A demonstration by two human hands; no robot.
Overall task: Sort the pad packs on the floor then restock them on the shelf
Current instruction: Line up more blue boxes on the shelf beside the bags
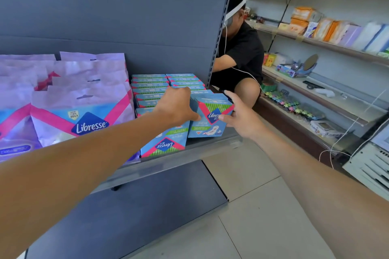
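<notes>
Shelf (pixel 210 143), hands (pixel 210 111) around pack (pixel 212 105)

Bright even indoor light, soft shadows only, mild glare on the purple bags (pixel 63 90), strong wide-angle bending at edges, right-hand shelves (pixel 328 33) blurry.

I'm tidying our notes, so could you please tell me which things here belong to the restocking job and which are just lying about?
Job:
- blue pack, held between left hand and right hand
- stacked blue packs
- purple bags
- shelf

Lying about:
- goods on the side shelves
- crouching person
- white cable
</notes>
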